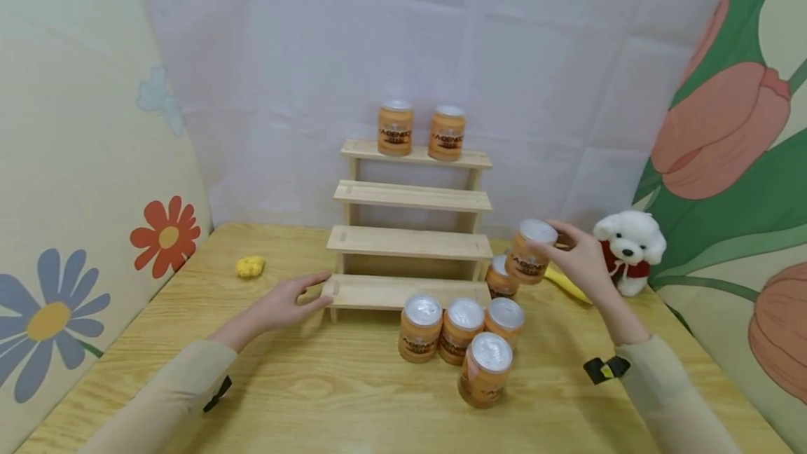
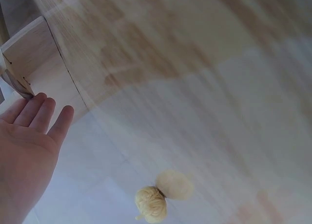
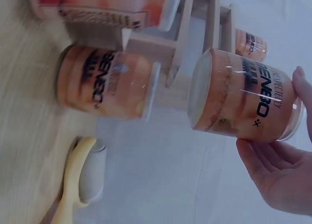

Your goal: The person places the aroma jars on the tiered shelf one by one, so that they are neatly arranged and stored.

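Note:
My right hand (image 1: pixel 576 258) grips an orange can (image 1: pixel 529 252) with a silver lid near its top, holding it off the table beside the shelf's right end. In the right wrist view the held can (image 3: pixel 246 97) shows its lettering, with thumb and fingers on opposite sides. My left hand (image 1: pixel 293 303) touches the left end of the lowest step of a four-step wooden shelf (image 1: pixel 403 244), its fingers extended. Two orange cans (image 1: pixel 394 129) stand on the top step. Several more orange cans (image 1: pixel 421 329) stand on the table at the shelf's front right.
A yellow knobbly object (image 1: pixel 250 267) lies on the table at left. On the right are a yellow banana (image 1: pixel 567 284) and a white plush dog (image 1: pixel 629 247) in red. The right wrist view also shows a pale cylinder (image 3: pixel 92 170) by the banana. A white cloth (image 1: pixel 315 54) hangs behind.

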`<state>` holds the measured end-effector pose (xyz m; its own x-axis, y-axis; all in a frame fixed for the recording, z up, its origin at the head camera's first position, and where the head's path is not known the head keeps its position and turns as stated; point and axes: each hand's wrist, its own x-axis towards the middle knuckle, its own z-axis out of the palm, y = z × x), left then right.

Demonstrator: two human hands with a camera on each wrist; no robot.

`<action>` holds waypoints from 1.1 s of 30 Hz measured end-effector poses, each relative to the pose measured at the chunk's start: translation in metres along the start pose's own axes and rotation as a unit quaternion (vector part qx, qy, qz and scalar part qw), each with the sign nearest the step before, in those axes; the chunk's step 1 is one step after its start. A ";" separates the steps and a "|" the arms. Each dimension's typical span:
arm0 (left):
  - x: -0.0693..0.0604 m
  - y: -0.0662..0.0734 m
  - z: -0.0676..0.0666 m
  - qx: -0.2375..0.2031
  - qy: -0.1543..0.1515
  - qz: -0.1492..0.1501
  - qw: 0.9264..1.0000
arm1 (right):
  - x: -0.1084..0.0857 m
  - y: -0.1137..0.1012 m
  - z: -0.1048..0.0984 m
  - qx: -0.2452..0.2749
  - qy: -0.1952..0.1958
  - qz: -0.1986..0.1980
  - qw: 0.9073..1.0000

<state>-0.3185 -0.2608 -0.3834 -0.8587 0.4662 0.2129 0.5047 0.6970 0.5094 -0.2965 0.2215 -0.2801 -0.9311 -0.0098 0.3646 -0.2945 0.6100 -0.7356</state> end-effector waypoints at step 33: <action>0.002 -0.001 -0.001 -0.005 0.005 0.017 1.000 | 0.101 -0.113 0.101 0.135 0.003 -0.061 0.989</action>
<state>-0.3208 -0.2614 -0.3826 -0.8421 0.4841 0.2377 0.5324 0.6760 0.5095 -0.3794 0.0720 -0.2178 -0.8841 -0.0654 0.4628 -0.4521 0.3704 -0.8114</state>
